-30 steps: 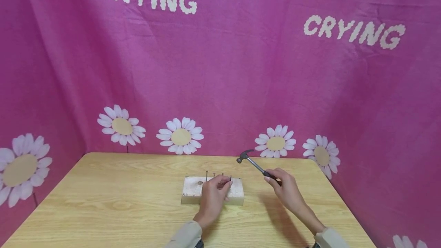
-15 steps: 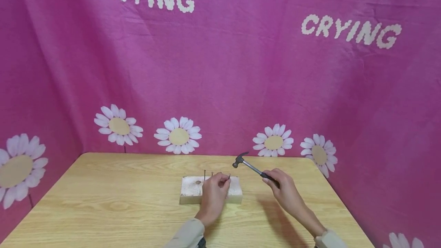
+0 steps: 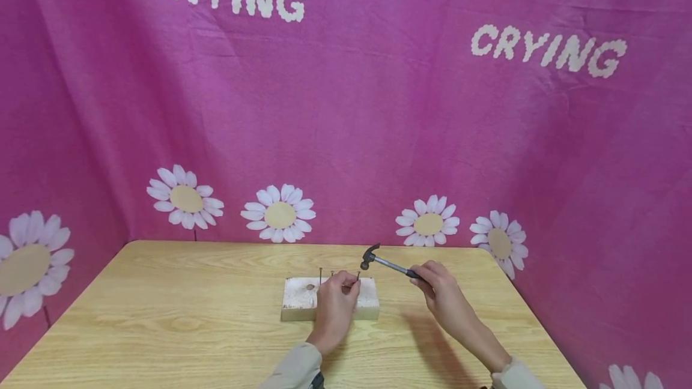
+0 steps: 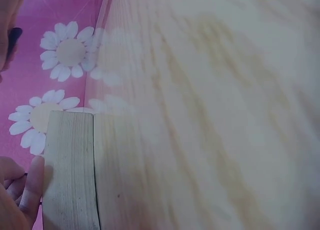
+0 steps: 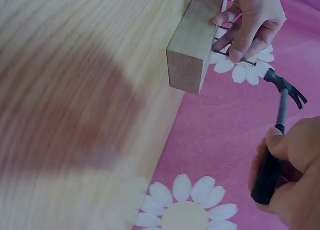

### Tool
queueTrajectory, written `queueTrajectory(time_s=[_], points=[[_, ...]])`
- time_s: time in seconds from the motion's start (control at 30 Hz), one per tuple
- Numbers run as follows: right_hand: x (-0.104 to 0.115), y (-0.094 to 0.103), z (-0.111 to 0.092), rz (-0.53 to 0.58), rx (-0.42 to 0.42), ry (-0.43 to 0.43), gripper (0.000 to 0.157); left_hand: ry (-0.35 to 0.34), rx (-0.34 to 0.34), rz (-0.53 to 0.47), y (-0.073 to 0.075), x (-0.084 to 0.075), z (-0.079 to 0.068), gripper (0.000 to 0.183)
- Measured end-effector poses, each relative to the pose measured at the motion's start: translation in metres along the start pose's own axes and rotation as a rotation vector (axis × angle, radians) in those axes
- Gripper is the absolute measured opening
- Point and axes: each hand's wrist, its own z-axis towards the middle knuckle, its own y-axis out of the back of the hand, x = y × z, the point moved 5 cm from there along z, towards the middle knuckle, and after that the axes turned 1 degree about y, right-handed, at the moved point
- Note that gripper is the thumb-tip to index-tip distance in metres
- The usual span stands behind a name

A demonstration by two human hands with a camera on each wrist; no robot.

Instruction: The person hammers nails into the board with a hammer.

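Observation:
My left hand [image 3: 335,308] reaches over a white-topped wooden block [image 3: 298,298], its thumb and finger pinching a nail [image 5: 249,63] upright near the block's right end. More nails [image 3: 321,275] stand in a row to the left, partly hidden behind that hand. My right hand [image 3: 447,300] grips the black handle of a claw hammer [image 3: 389,265]. The hammer's head is just above and to the right of the pinched nail; in the right wrist view its striking face is close to the nail's head. The left wrist view shows the block's side [image 4: 72,165] and only some fingertips [image 4: 33,187].
The block lies on a light wood-grain table [image 3: 189,311], toward its middle. A pink cloth [image 3: 346,107] printed with daisies and lettering hangs behind the table and along both sides.
The hammer's head has come down and left toward the pinched nail, its handle now lying flatter. My left hand keeps its pinch on the nail. The head view has shifted slightly.

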Motion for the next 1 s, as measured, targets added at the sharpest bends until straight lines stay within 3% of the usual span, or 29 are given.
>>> queueTrajectory(time_s=[0.1, 0.3, 0.5, 0.73, 0.9, 1.0], points=[[0.0026, 0.0021, 0.0031, -0.024, -0.018, 0.016, 0.023, -0.011, 0.004, 0.006, 0.0004, -0.0005, -0.0001, 0.006], [0.0082, -0.0028, 0.0073, -0.063, 0.074, 0.055, 0.023, -0.042, -0.019, 0.027, 0.0006, -0.0002, 0.0003, 0.007], [0.009, 0.0012, 0.0095, -0.034, -0.005, 0.033, 0.023, -0.017, -0.005, 0.007, 0.0013, 0.0013, -0.0005, 0.004], [0.0093, -0.0013, 0.0078, -0.069, 0.062, 0.053, 0.023, 0.024, 0.019, -0.06, 0.0027, 0.0008, -0.0025, 0.006], [0.0063, 0.003, 0.0086, -0.036, -0.015, 0.007, 0.023, 0.012, 0.019, -0.033, 0.0019, -0.0004, -0.003, 0.006], [0.0075, 0.0009, 0.0104, -0.031, 0.0, 0.025, 0.023, 0.014, 0.018, -0.03, 0.0018, -0.0001, -0.0026, 0.003]])
